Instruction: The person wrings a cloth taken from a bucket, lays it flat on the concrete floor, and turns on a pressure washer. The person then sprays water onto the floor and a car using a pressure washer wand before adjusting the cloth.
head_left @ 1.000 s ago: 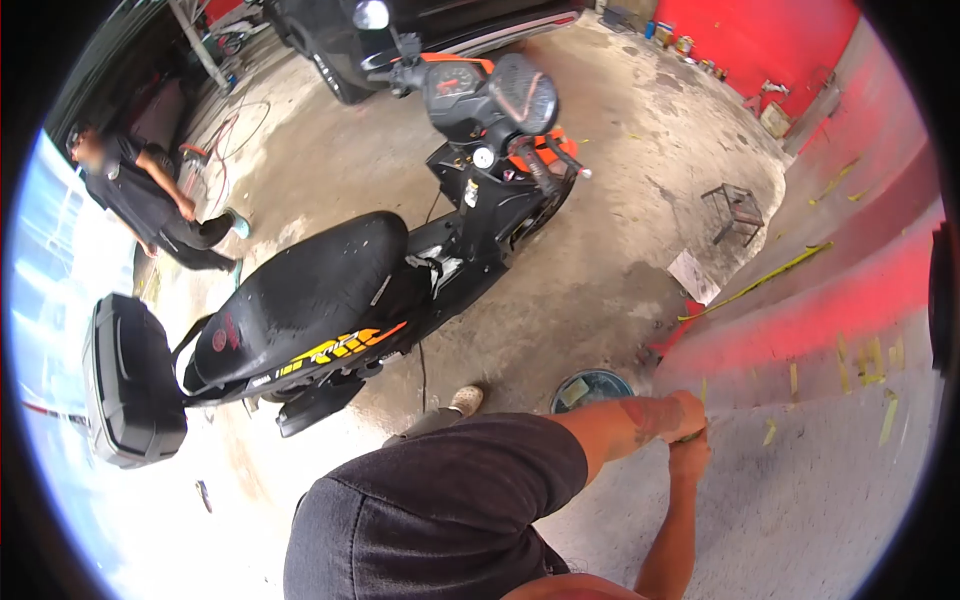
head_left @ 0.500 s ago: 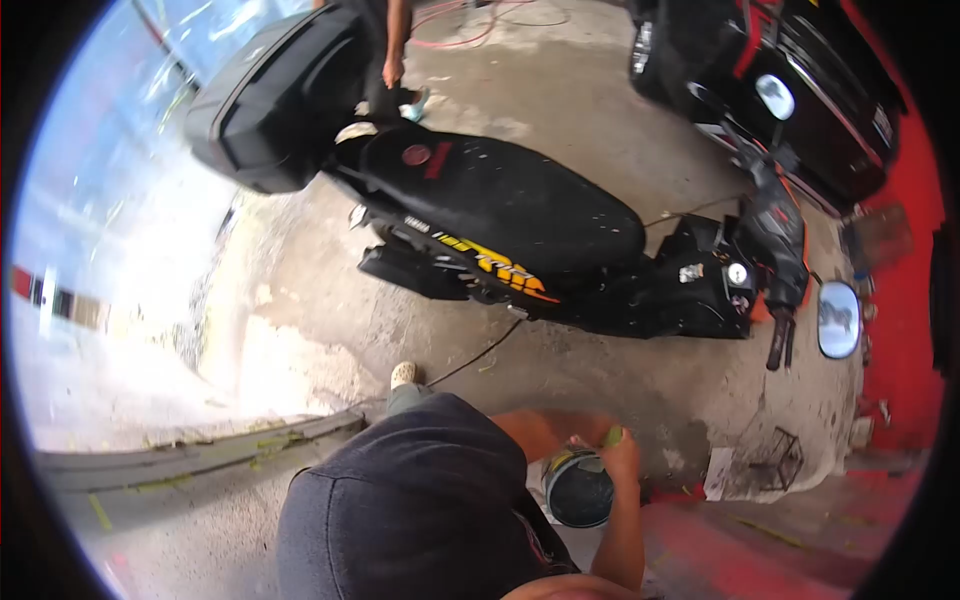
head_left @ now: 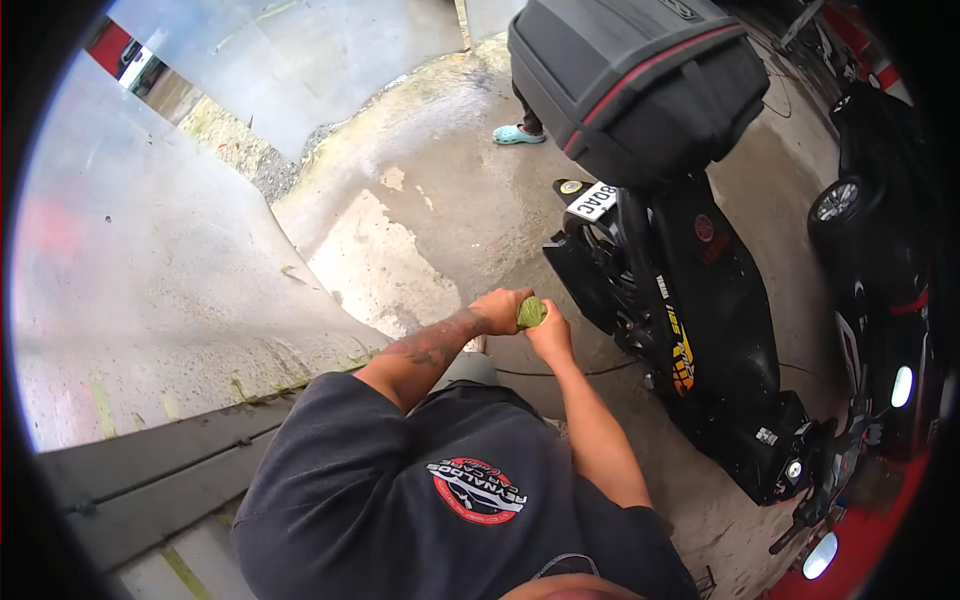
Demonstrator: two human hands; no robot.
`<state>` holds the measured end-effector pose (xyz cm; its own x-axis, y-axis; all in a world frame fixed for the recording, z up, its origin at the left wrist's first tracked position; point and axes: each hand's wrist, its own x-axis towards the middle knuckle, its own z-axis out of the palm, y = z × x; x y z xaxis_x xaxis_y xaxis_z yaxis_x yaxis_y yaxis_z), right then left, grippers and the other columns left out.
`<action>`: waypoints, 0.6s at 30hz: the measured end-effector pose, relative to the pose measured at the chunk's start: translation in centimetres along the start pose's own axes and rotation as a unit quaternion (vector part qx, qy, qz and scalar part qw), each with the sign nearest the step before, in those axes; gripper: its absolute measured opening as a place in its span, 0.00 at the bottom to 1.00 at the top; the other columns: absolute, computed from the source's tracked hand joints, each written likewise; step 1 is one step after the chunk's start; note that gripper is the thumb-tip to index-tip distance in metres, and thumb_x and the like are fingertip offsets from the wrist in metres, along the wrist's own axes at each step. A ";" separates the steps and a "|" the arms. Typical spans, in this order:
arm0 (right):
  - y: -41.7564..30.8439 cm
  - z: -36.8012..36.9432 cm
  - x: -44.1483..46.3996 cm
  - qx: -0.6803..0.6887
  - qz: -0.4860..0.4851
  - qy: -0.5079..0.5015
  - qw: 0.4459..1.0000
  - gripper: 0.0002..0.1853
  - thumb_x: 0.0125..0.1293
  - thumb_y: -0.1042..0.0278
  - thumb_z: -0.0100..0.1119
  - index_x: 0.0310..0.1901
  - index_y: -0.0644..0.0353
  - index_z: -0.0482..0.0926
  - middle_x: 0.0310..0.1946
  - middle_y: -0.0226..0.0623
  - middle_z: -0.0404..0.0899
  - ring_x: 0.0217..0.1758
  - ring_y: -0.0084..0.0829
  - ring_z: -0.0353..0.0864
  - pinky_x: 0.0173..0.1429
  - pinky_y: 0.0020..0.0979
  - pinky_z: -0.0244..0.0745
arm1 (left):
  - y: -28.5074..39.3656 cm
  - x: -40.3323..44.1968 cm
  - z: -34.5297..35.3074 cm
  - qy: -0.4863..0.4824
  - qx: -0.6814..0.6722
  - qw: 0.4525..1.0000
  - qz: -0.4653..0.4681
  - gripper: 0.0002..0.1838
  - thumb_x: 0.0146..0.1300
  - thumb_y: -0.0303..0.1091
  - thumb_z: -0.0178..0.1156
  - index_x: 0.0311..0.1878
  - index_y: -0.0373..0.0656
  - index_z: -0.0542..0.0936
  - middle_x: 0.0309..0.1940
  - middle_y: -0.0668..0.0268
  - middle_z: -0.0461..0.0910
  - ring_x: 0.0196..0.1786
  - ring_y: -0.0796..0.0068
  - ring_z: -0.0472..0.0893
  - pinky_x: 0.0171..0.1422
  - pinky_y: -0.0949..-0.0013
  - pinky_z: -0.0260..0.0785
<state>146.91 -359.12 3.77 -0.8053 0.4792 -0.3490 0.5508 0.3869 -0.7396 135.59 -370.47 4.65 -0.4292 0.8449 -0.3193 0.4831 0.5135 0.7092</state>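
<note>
In front of my body, my left hand (head_left: 500,309) and my right hand (head_left: 551,334) are close together, both wrapped round a bunched green cloth (head_left: 532,312). The cloth bulges out between the two fists; most of it is hidden by my fingers. Both arms reach forward from my dark T-shirt (head_left: 400,480). Right of my hands stands a black scooter (head_left: 700,300) with yellow and orange graphics. On its tail sits a large black top box (head_left: 640,90) with a red stripe.
Behind the top box, another person's foot in a light blue clog (head_left: 518,134) shows on the wet concrete floor (head_left: 450,220). A black vehicle (head_left: 880,190) stands at far right. Whitish panels (head_left: 150,240) line the left, and a dark cable (head_left: 590,373) crosses the floor.
The view has swung left, towards the scooter's rear. My hands have risen from the dark bucket with the green cloth, and the bucket has left view.
</note>
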 end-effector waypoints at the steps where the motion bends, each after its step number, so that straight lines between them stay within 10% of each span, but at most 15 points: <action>1: -2.6 1.4 1.8 -0.007 -0.028 0.001 1.000 0.25 0.45 0.74 0.66 0.49 0.56 0.71 0.40 0.49 0.81 0.47 0.52 0.79 0.49 0.43 0.74 | -2.0 -0.3 -2.2 0.026 -0.009 0.999 -0.020 0.22 0.47 0.32 0.63 0.48 0.45 0.72 0.34 0.48 0.80 0.42 0.43 0.79 0.45 0.50 0.72; 8: -15.2 6.2 14.1 0.080 -0.165 -0.041 0.982 0.32 0.49 0.70 0.68 0.59 0.54 0.67 0.41 0.44 0.78 0.41 0.43 0.79 0.46 0.39 0.74 | -11.5 -3.2 -15.6 0.235 -0.148 0.924 -0.263 0.33 0.44 0.34 0.67 0.54 0.39 0.65 0.38 0.46 0.80 0.41 0.46 0.81 0.45 0.54 0.75; 10: -15.1 5.5 16.2 0.090 -0.144 -0.064 0.983 0.35 0.50 0.68 0.69 0.61 0.55 0.65 0.39 0.40 0.78 0.38 0.35 0.79 0.45 0.35 0.74 | -12.5 -4.8 -18.3 0.292 -0.251 0.872 -0.302 0.36 0.45 0.30 0.67 0.57 0.37 0.60 0.31 0.50 0.80 0.23 0.63 0.82 0.26 0.65 0.75; 18: 12.8 2.9 20.6 -0.041 0.054 -0.082 0.994 0.24 0.54 0.68 0.67 0.53 0.61 0.72 0.28 0.34 0.77 0.23 0.25 0.76 0.25 0.27 0.70 | -18.2 -1.2 -24.4 0.292 -0.437 0.816 -0.239 0.17 0.51 0.28 0.68 0.42 0.38 0.74 0.32 0.65 0.78 0.24 0.74 0.78 0.28 0.70 0.72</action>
<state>136.74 -346.57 -14.51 -0.7618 0.3884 -0.5184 0.6465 0.4062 -0.6457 108.73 -384.45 7.46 -0.8234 0.2333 -0.5174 -0.4654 0.2440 0.8508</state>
